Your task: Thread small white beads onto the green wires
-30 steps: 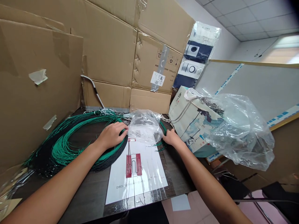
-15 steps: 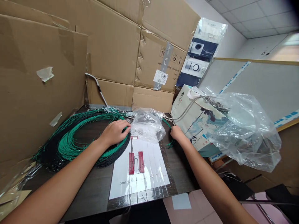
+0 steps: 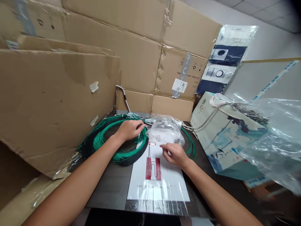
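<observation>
My left hand (image 3: 131,129) hovers at the right rim of a large coil of green and black wires (image 3: 100,142), thumb and forefinger pinched together. Whatever it may hold there is too small to make out. Over the upper right of a printed sheet (image 3: 138,182), my right hand (image 3: 175,153) is closed, fingertips pressed together; I cannot tell what lies between them. Between and behind the hands sits a crumpled clear plastic bag (image 3: 166,128). A smaller bunch of green wires (image 3: 191,146) lies on the table, right of the bag.
A cardboard panel (image 3: 58,103) walls the left side, and more cardboard (image 3: 136,59) stands behind the table. On the right are a patterned paper bag (image 3: 223,141) and a large clear plastic bag (image 3: 277,135). Clear film covers the sheet on the dark table (image 3: 105,191).
My right hand has left the green wires on the right and moved left over the sheet. My left hand stays by the coil. The view has turned left.
</observation>
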Motion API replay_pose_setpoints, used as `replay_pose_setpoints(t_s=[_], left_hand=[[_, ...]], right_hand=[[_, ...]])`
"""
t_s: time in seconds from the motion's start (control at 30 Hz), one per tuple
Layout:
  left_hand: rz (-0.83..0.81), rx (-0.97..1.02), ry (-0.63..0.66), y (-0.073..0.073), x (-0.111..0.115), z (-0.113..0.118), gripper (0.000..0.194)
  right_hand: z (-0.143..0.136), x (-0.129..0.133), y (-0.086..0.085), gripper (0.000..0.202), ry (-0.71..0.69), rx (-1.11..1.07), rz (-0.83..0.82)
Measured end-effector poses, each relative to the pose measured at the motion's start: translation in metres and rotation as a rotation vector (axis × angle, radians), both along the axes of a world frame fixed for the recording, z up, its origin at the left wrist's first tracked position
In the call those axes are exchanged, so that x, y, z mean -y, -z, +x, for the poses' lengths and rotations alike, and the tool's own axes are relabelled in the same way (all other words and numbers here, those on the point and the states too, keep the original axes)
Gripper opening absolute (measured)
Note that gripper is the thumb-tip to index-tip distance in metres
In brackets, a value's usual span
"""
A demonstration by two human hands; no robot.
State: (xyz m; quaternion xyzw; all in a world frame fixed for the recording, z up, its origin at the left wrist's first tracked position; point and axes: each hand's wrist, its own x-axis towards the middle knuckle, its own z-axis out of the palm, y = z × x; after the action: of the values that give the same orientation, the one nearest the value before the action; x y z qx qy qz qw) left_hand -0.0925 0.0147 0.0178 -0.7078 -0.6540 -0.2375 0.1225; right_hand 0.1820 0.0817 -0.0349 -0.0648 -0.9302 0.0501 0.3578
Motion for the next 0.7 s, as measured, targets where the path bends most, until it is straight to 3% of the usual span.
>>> replay_pose_setpoints(t_s=[0.13, 0.27, 0.43, 0.57, 0.7], left_hand=[[-0.198, -0.072, 0.004, -0.009, 0.008, 0.004, 0.043], [-0.427, -0.047, 0.030, -0.003, 0.008, 0.022, 0.047], [-0.483, 0.014, 0.069, 0.004, 0.009, 0.029, 0.032], [-0.424, 0.059, 0.127, 0.010, 0.007, 0.009, 0.039], [-0.299, 0.067, 0.135, 0.017, 0.004, -0.013, 0.041]], right_hand=[[0.006, -0.008, 0.012, 0.023, -0.053, -0.066, -0.007], [0.021, -0.005, 0.009, 0.021, -0.011, -0.062, -0.136], [0.014, 0.016, 0.002, 0.021, 0.053, -0.027, -0.229], [-0.015, 0.028, -0.024, 0.024, 0.145, 0.052, -0.242], [-0.076, 0.024, -0.069, 0.019, 0.269, 0.225, -0.259]])
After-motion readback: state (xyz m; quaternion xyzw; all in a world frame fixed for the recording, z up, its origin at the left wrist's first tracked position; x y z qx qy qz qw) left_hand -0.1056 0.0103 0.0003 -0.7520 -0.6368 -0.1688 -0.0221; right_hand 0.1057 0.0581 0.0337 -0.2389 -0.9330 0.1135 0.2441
